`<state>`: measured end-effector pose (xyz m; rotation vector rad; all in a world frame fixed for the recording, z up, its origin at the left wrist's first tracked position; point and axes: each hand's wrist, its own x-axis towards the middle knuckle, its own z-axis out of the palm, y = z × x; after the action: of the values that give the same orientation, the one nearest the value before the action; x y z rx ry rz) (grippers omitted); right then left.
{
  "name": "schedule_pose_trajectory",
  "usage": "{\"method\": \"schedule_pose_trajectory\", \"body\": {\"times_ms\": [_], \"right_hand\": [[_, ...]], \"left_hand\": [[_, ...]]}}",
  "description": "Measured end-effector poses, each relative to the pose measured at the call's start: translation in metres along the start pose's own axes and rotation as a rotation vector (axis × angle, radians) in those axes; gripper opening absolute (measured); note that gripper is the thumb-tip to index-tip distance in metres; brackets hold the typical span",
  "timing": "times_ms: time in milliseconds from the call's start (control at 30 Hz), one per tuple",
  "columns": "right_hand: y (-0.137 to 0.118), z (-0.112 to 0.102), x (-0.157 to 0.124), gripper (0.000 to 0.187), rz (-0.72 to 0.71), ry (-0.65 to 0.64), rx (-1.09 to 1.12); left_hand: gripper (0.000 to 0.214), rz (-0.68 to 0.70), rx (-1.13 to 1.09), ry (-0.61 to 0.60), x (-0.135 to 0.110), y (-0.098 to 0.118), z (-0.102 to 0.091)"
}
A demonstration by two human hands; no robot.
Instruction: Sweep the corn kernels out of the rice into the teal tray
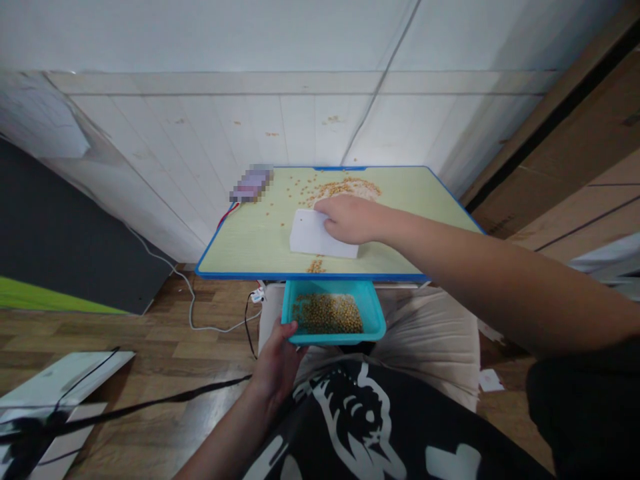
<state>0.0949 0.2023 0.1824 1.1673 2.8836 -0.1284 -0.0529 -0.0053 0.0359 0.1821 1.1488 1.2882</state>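
Card (313, 235) pinched in R grip (350, 219) on blue-rimmed table (240, 240); L grip (275, 363) clasps bean tray (376, 321); wood floor (165, 333).

A thing at the back left corner of the table (240, 240) is blurred into a pixelated patch (251, 185). The right hand (350, 219) clasps the white card (313, 237) and hides its upper right part. The table's near edge covers the far rim of the teal tray (374, 312), and the left hand (275, 363) gripping that tray shows only a thumb on the rim, its fingers hidden underneath. The grains (327, 313) are too small to identify, and the white board (60, 380) on the floor is cut off at the lower left.
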Motion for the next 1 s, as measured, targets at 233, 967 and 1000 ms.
{"method": "schedule_pose_trajectory", "body": {"times_ms": [233, 967, 1000], "right_hand": [[0.052, 0.005, 0.031, 0.041, 0.228, 0.044, 0.131], [0.038, 0.016, 0.043, 0.036, 0.100, -0.172, 0.175], [0.037, 0.015, 0.042, 0.036, 0.099, -0.178, 0.184]], "left_hand": [[0.070, -0.008, 0.005, 0.012, -0.003, 0.002, -0.002], [0.061, -0.043, 0.011, 0.021, -0.002, 0.006, -0.008], [0.060, -0.042, 0.014, 0.018, -0.002, 0.006, -0.009]]}}
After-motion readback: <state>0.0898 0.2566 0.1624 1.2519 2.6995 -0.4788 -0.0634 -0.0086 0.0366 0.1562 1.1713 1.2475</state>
